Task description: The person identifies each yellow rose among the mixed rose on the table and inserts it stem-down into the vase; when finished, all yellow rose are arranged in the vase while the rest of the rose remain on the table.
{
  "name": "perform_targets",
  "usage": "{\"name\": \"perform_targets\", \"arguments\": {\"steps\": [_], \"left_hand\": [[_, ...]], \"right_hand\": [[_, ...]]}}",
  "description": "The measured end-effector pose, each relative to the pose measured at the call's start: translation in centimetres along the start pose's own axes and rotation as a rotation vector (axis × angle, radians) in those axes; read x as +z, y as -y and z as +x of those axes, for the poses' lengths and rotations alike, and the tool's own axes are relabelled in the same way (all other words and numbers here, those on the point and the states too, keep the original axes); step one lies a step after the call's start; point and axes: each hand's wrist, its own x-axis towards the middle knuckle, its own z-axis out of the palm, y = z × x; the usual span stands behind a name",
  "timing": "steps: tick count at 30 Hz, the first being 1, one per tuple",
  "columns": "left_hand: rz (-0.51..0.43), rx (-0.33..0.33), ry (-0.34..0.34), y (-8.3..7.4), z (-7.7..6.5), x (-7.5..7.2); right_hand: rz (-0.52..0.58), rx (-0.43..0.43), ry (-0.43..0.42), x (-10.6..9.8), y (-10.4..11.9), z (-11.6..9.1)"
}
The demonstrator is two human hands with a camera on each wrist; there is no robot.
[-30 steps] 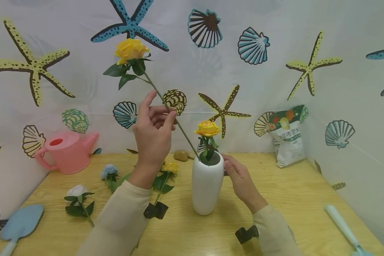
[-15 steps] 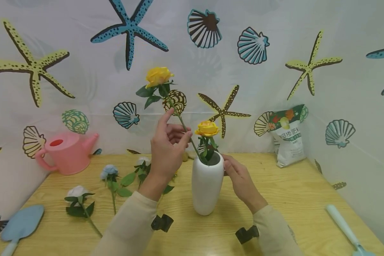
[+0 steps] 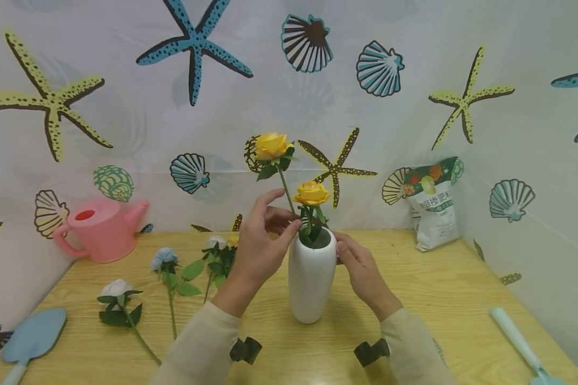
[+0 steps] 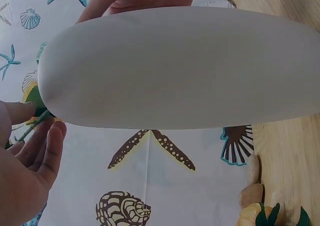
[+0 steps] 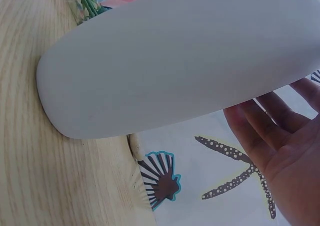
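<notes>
My left hand (image 3: pixel 265 240) pinches the stem of a yellow rose (image 3: pixel 272 146) between thumb and fingers, right beside the mouth of a white vase (image 3: pixel 310 289). The bloom leans up and to the left, and the stem's lower end is hidden. Another yellow rose (image 3: pixel 312 193) stands in the vase. On the vase's right side, my right hand (image 3: pixel 366 272) holds it near the rim, thumb toward me and fingers behind. In the right wrist view, fingers (image 5: pixel 250 123) lie against the vase wall. The left wrist view shows the left fingertips close to the vase mouth.
Left on the table lie a white rose (image 3: pixel 116 289), a blue flower (image 3: pixel 164 258) and more flowers (image 3: pixel 215 254) partly behind the left arm. A pink watering can (image 3: pixel 103 235) stands behind them. Blue shovel (image 3: pixel 35 332), pale tool handle (image 3: pixel 515 334) and fertilizer bag (image 3: pixel 433 208) sit at the sides.
My left hand has moved down and right toward the vase, lowering the yellow rose and bringing it more upright. The right hand and vase have stayed in place.
</notes>
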Motion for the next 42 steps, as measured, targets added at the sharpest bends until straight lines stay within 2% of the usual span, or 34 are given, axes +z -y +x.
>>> {"name": "perform_targets", "arguments": {"steps": [10,18,26,31,36,40,42], "left_hand": [[-0.059,-0.053,-0.073,-0.4,-0.1,0.6],[-0.078,-0.105,-0.112,0.0,-0.7,1.0],[-0.036,-0.143,-0.086,0.7,-1.5,1.0],[-0.009,-0.139,-0.040,1.5,-2.5,0.3],[-0.020,-0.144,-0.027,3.1,-3.7,-1.3],[-0.037,-0.208,-0.032,4.7,-4.6,-3.1],[-0.041,-0.263,-0.016,5.4,-5.1,-4.1]], "right_hand": [[0.007,0.001,0.001,0.1,0.3,0.0],[0.009,0.002,0.002,0.2,0.3,0.1],[0.008,0.011,0.002,0.1,0.1,0.1],[0.015,0.007,0.001,0.0,0.1,0.1],[0.015,0.009,0.006,0.1,0.1,0.0],[0.015,0.010,0.008,0.0,0.1,0.0],[0.011,0.011,0.007,0.0,0.2,0.0]]}}
